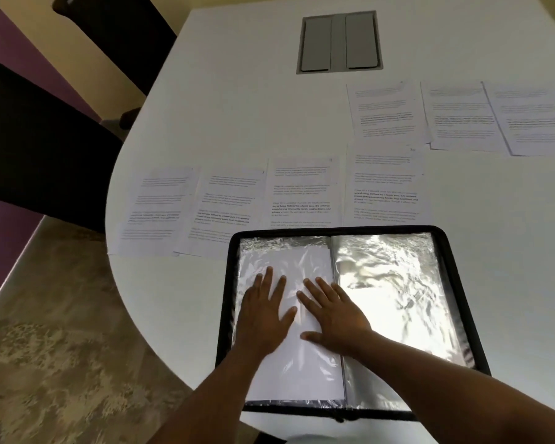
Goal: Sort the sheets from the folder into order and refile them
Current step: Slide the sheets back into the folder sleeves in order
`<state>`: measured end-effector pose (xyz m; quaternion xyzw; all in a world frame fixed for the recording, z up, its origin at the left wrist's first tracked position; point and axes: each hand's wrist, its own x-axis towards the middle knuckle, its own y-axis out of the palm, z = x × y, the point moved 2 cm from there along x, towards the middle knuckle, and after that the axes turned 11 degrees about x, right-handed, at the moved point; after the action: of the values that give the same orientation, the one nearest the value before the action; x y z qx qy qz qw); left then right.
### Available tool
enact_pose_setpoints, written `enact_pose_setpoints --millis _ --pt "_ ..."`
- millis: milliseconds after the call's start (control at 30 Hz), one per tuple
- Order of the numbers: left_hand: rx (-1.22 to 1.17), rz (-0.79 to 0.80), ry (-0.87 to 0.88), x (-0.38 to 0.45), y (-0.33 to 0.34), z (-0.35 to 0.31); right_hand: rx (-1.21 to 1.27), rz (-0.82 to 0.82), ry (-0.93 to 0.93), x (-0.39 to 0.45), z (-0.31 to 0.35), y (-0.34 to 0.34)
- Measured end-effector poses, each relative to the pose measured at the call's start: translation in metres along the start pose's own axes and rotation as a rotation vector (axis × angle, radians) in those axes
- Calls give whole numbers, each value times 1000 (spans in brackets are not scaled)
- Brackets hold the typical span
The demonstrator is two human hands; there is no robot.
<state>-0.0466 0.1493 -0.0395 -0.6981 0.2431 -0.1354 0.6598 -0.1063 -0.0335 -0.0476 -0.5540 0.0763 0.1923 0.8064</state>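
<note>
Here, sheet [297, 363] flat beneath both hands' spread fingers [277, 283], inside folder [462, 299].

We see bare surface [244, 100] beyond the open folder [455, 283] on its far left. 4 printed sheets [305, 190] lie just past its far edge, 3 more [462, 116] farther right, behind them a grey hatch [339, 43].

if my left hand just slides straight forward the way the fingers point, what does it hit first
Probably the folder's black zip border at the far edge, after crossing the rest of the plastic sleeve. The left hand lies flat, fingers pointing away and slightly right. Just beyond the border lies a printed sheet.
</note>
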Motion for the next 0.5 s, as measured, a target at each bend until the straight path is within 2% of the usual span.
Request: enact_pose_setpoints --millis 67,267,500 --pt "-9 12 48 8 5 -10 31 -34 11 2 0 7" --pt "31 68 50 13 26 -11 80 -141 1 3 -1 20" --pt "41 41 68 10 31 -7 139 -148 -23 3 -3 22"
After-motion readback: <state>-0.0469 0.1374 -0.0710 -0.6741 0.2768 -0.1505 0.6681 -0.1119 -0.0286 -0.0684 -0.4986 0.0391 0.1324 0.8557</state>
